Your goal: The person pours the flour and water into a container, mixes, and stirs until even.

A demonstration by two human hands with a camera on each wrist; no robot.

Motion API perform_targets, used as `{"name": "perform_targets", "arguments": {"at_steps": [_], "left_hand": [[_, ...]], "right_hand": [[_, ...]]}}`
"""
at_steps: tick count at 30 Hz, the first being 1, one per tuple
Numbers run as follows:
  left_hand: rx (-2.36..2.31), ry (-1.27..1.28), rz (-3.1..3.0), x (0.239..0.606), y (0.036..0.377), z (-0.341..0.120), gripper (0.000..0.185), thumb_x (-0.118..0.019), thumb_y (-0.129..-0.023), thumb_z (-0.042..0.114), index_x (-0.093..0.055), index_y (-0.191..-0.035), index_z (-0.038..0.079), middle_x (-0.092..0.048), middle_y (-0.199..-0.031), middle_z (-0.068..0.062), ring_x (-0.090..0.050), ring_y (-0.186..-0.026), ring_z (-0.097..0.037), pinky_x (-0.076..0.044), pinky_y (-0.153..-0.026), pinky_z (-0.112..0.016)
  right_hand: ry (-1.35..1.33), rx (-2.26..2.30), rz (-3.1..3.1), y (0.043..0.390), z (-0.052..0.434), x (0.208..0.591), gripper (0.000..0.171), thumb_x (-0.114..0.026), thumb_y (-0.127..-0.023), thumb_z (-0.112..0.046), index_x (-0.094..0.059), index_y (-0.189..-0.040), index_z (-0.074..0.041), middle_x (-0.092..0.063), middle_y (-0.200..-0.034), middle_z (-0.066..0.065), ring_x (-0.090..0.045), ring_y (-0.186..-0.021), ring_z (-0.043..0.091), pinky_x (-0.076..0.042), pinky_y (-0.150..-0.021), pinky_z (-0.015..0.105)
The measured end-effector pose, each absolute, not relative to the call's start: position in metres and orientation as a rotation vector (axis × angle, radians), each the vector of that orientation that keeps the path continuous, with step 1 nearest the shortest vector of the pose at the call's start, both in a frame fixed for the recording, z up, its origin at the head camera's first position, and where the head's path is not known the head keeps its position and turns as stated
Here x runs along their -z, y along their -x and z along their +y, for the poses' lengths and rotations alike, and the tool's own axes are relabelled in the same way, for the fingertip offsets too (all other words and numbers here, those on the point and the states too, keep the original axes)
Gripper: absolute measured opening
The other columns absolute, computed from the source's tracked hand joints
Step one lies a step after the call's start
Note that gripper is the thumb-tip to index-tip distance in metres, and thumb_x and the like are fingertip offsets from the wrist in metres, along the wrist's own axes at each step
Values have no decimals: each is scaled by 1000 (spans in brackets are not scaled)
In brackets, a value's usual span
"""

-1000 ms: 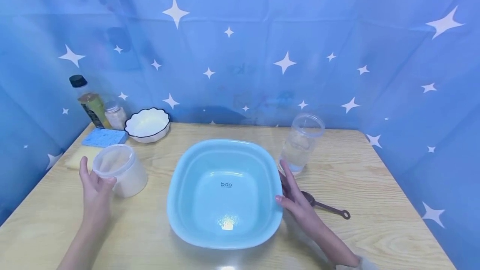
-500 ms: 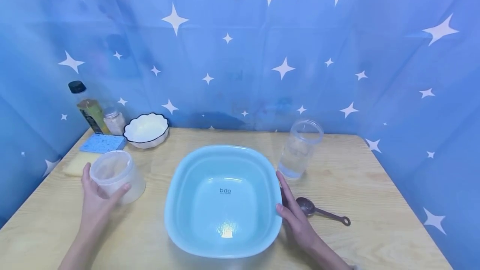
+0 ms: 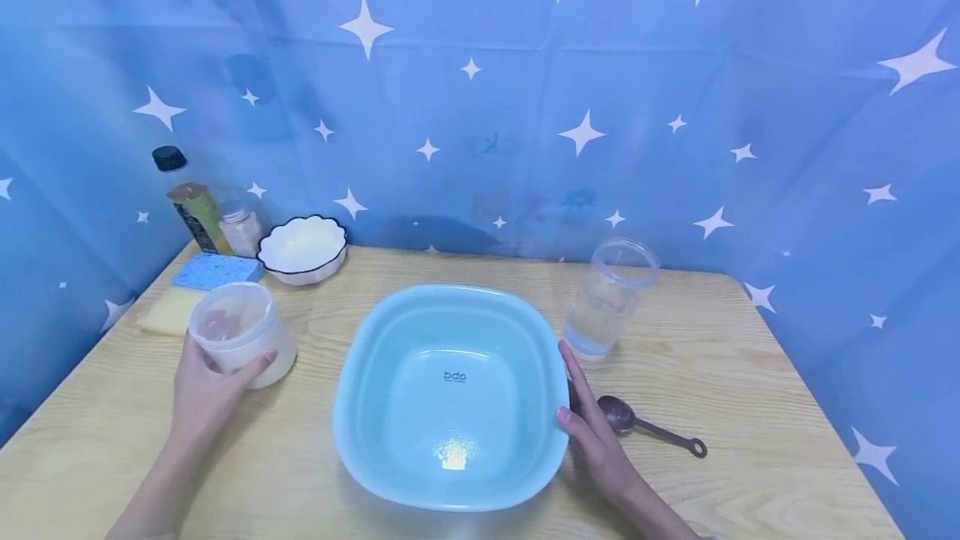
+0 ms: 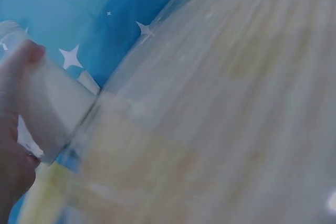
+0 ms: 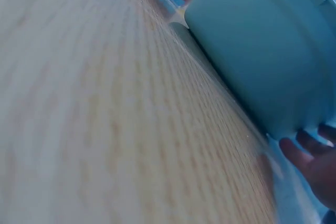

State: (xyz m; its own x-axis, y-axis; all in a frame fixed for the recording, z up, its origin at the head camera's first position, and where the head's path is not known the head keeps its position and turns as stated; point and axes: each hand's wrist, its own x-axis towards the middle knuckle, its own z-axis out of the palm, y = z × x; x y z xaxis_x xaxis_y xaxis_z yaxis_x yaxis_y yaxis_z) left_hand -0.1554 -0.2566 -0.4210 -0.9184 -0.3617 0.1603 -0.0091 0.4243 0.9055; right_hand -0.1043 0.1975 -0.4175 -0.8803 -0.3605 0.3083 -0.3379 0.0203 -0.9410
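My left hand (image 3: 206,386) grips a translucent white plastic tub (image 3: 258,348) on the left of the table, thumb across its front and fingers round its far side. Those fingers show faintly through the wall. The tub's open top faces up, and its lower part looks white in the left wrist view. A light blue square basin (image 3: 453,440) stands in the middle. At its right side is my right hand (image 3: 600,444), thumb at the rim and the other fingers against the outer wall; in the right wrist view fingertips (image 5: 294,150) touch low on that wall.
A clear jar (image 3: 600,315) with water stands behind the right hand. Beside that hand lies a brown measuring spoon (image 3: 652,427). Back left are an oil bottle (image 3: 197,211), a small lidded jar (image 3: 242,232), a scalloped white bowl (image 3: 303,248), a blue sponge (image 3: 216,271) and a yellow sponge (image 3: 168,311).
The left hand has closed from a spread pose beside the tub to a grip round it. The right hand stays at the basin, its fingers a little lower along the side.
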Motion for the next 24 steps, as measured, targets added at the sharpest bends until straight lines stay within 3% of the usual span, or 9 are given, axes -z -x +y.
{"name": "perform_targets", "arguments": {"at_steps": [4, 9, 13, 16, 21, 24], "left_hand": [[1505, -213, -2380, 397, 158, -252, 84, -76, -77, 24, -26, -144, 30, -39, -136, -7, -37, -120, -21, -29, -103, -53], [1252, 113, -2478, 352, 159, -243, 94, -83, -67, 20, -28, -144, 23, -45, -130, -9, -42, -109, -25, -40, -86, -53], [1090, 326, -2464, 321, 158, -228, 102, -89, -56, 17, -28, -138, 10, -50, -125, -15, -46, -106, -29, -39, -82, -26], [1008, 469, -2485, 305, 155, -214, 101, -91, -52, 17, -31, -132, 5, -51, -121, -17, -50, -101, -32, -40, -77, -21], [774, 677, -2579, 290, 150, -190, 90, -90, -52, 28, -43, -126, 9, -55, -113, -8, -53, -93, -27, -49, -67, -44], [626, 748, -2584, 285, 149, -179, 90, -88, -52, 36, -47, -128, 12, -57, -113, -6, -51, -95, -25, -49, -67, -44]], "right_hand": [[735, 2063, 2238, 101, 199, 418, 63, -30, -96, -3, -2, -151, -18, -1, -154, 12, -28, -133, 15, -38, -98, 27], [705, 2044, 2240, 99, 200, 416, 63, -31, -97, -5, -2, -151, -20, -1, -154, 12, -27, -133, 20, -38, -99, 28], [691, 2050, 2231, 103, 200, 414, 63, -31, -97, -7, -3, -151, -22, -7, -154, 13, -29, -132, 26, -38, -99, 29], [702, 2053, 2216, 106, 199, 414, 63, -32, -97, -8, -2, -151, -23, -7, -154, 12, -25, -134, 27, -36, -100, 29], [715, 2049, 2207, 105, 198, 416, 63, -32, -97, -7, -2, -151, -22, -2, -155, 10, -22, -135, 27, -33, -102, 27], [715, 2058, 2191, 105, 197, 417, 64, -32, -97, -6, -1, -151, -22, -3, -155, 11, -22, -134, 30, -34, -101, 27]]}}
